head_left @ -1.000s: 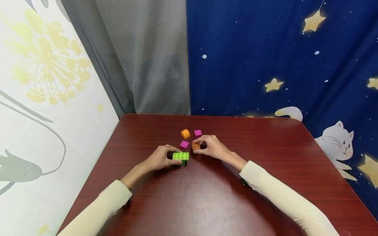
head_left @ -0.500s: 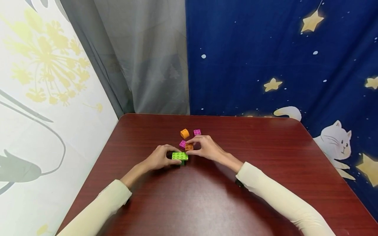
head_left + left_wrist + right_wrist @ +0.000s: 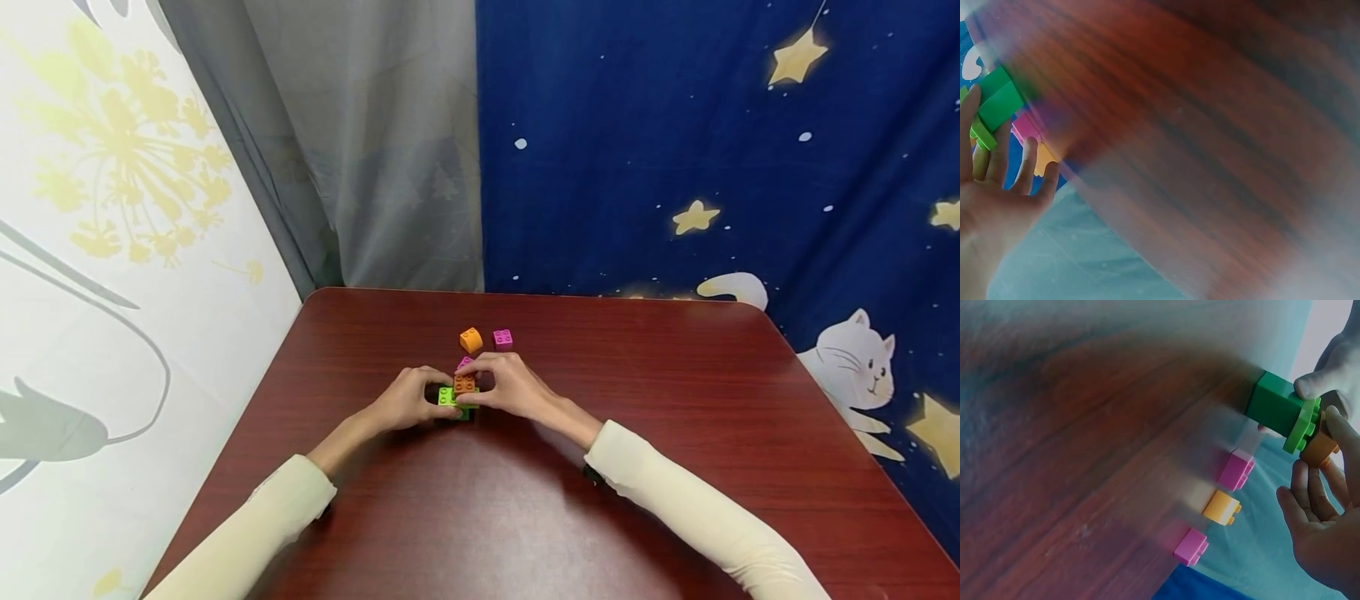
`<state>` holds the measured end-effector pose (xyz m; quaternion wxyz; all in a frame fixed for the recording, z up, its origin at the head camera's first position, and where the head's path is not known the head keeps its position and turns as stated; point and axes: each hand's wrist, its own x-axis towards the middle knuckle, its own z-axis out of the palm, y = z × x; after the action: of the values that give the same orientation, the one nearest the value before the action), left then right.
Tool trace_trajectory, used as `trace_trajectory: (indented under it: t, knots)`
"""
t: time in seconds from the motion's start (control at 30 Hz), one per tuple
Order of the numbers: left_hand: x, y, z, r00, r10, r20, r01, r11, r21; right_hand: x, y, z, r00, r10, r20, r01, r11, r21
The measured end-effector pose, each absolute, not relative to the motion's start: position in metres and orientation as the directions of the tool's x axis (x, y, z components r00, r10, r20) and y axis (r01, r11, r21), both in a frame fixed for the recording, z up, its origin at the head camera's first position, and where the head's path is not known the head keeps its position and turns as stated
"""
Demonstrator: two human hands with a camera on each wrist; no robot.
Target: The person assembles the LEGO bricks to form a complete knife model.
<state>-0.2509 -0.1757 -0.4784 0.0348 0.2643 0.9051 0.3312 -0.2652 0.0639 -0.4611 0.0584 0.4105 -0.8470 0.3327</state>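
Note:
My left hand [image 3: 405, 402] grips a small stack, thumb in front and fingers behind. The stack is a dark green block [image 3: 1274, 403] with a lime green studded plate [image 3: 446, 396] on top. My right hand [image 3: 513, 387] pinches a brownish-orange brick [image 3: 464, 383] between thumb and fingers. That brick is over the right part of the lime plate; in the right wrist view it meets the plate's studs, though I cannot tell whether it is pressed down. Part of the plate is hidden by the brick and right fingers.
Just behind the hands a magenta brick [image 3: 466, 362] shows partly past the right fingers. Farther back lie a yellow-orange curved brick [image 3: 471, 339] and another magenta brick [image 3: 502, 338]. A dark red wooden table [image 3: 480, 517] bears everything, with curtains [image 3: 405, 167] beyond its far edge.
My right hand has moved left with the brownish-orange brick, from beside the stack to over the lime plate. The left hand keeps its grip on the stack in nearly the same place.

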Motion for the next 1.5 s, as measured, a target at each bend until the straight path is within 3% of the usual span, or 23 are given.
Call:
trace_trajectory:
  t: [0.93, 1.3, 1.5]
  knots:
    - [-0.256, -0.178, -0.481, -0.839, 0.523, 0.146, 0.499, 0.635, 0.59, -0.261, 0.053, -0.473, -0.698, -0.615, 0.367, -0.7, 0.479, -0.529]
    - [-0.254, -0.177, -0.479, -0.843, 0.522, 0.132, 0.49, 0.642, 0.589, -0.261, 0.059, -0.477, -0.627, -0.654, 0.423, -0.766, 0.421, -0.486]
    - [-0.254, -0.175, -0.48, -0.845, 0.522, 0.111, 0.483, 0.66, 0.575, -0.265, 0.071, -0.477, -0.66, -0.631, 0.407, -0.731, 0.417, -0.54]
